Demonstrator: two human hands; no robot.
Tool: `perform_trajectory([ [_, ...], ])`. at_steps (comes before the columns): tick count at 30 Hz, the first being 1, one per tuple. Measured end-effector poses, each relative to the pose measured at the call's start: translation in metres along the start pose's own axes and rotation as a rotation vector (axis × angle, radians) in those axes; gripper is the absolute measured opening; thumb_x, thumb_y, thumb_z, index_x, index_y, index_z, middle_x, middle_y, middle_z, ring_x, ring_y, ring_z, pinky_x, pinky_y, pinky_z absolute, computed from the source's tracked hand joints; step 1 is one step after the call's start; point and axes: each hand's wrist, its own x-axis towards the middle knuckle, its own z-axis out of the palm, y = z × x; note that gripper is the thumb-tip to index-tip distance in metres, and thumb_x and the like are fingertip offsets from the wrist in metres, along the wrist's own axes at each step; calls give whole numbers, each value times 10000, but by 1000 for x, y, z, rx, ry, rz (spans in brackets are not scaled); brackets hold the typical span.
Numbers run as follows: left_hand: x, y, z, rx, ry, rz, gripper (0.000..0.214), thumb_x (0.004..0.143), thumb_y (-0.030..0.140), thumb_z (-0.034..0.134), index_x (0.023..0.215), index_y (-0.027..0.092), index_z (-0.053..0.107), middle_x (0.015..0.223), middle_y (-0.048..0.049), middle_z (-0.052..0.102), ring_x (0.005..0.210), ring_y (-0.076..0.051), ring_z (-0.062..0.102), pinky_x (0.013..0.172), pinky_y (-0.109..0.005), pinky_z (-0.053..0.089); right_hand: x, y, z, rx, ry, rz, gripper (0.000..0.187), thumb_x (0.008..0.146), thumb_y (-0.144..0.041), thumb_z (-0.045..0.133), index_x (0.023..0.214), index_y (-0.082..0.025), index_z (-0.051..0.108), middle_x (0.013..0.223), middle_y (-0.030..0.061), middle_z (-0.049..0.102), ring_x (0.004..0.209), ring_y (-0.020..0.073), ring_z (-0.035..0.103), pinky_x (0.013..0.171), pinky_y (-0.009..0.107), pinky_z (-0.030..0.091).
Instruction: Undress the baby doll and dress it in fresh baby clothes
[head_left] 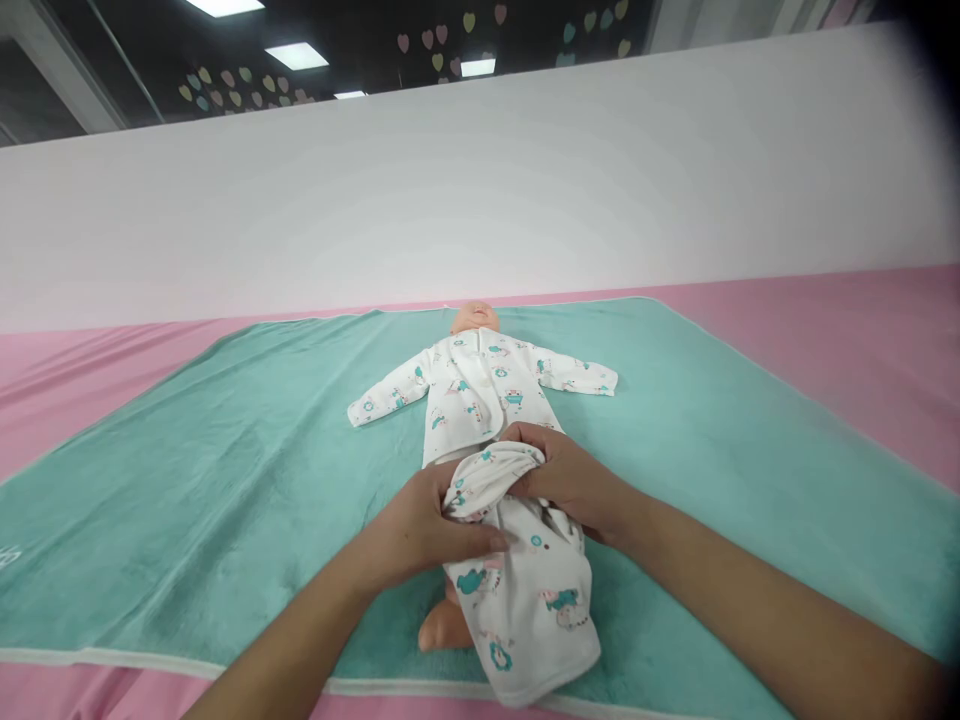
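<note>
A baby doll (474, 318) lies on its back with its head away from me, dressed in a white long-sleeved top (480, 385) with a teal and pink print. My left hand (420, 525) and my right hand (562, 475) both grip the gathered waist of matching white printed trousers (529, 610) over the doll's middle. One bare doll foot and leg (444, 625) shows beside the trousers at lower left. The other leg is hidden, and I cannot tell whether it is inside the cloth.
A teal towel (225, 480) lies under the doll, spread on a pink padded surface (847, 350). Behind it rises a white wall (480, 190), with paper hearts and ceiling lights above.
</note>
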Motion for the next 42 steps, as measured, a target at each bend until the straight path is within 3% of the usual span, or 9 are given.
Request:
perform_trajectory([
  [5,2,-6,0,-83,49,19,307,726,276,677,1019,205,623,931,-7,660,873,-170,585,706,-224,452,-1,-3,1,-120,12,-1,237,699,-301,661,901,-214,572,855,-16,589,805,128,527,720,254,413],
  [10,2,-6,1,-286,46,7,351,734,251,677,1074,193,614,933,-39,666,857,-172,598,719,-243,465,-2,-3,4,-208,33,12,189,738,-344,606,889,-235,577,799,-15,589,799,155,551,695,272,429],
  [16,1,-2,-2,-476,-9,-30,384,749,198,660,1125,172,586,974,-79,650,854,-182,601,757,-278,467,-2,-6,15,-321,146,-67,171,766,-385,571,854,-238,580,886,-24,618,852,159,563,726,281,431],
  [21,1,-5,-3,-541,44,4,351,761,209,644,1102,169,571,966,-83,630,817,-175,595,714,-272,473,-2,-7,15,-301,102,-79,235,763,-437,582,864,-225,597,902,-10,623,879,175,569,754,294,429],
  [27,5,-10,3,-388,276,50,179,740,254,665,871,172,574,780,3,596,683,-104,539,605,-195,429,-7,-14,10,-81,-186,-39,311,708,-341,669,991,-237,588,952,-2,617,895,177,570,736,278,437],
  [30,6,-12,7,-195,401,89,162,736,271,661,795,175,543,707,41,551,638,-76,483,572,-166,385,-10,-14,10,-50,-182,-14,400,661,-299,718,1031,-244,577,967,0,607,897,171,561,743,277,439],
  [34,4,-9,9,48,495,65,173,752,302,633,776,182,510,687,48,528,638,-84,457,551,-163,354,-8,-6,9,37,-93,-28,347,679,-314,705,991,-231,576,937,-2,595,868,147,547,750,270,434],
  [38,4,-5,8,97,476,56,174,768,320,604,863,198,523,763,29,578,711,-117,505,593,-186,385,-6,0,7,104,-37,-18,328,673,-337,708,943,-219,563,891,-9,580,807,126,532,732,258,432],
  [42,4,1,5,75,333,22,284,740,378,628,951,198,564,843,5,625,785,-160,556,648,-222,422,-6,-1,7,117,3,0,308,710,-381,667,944,-218,550,876,1,583,818,144,542,726,265,437],
])
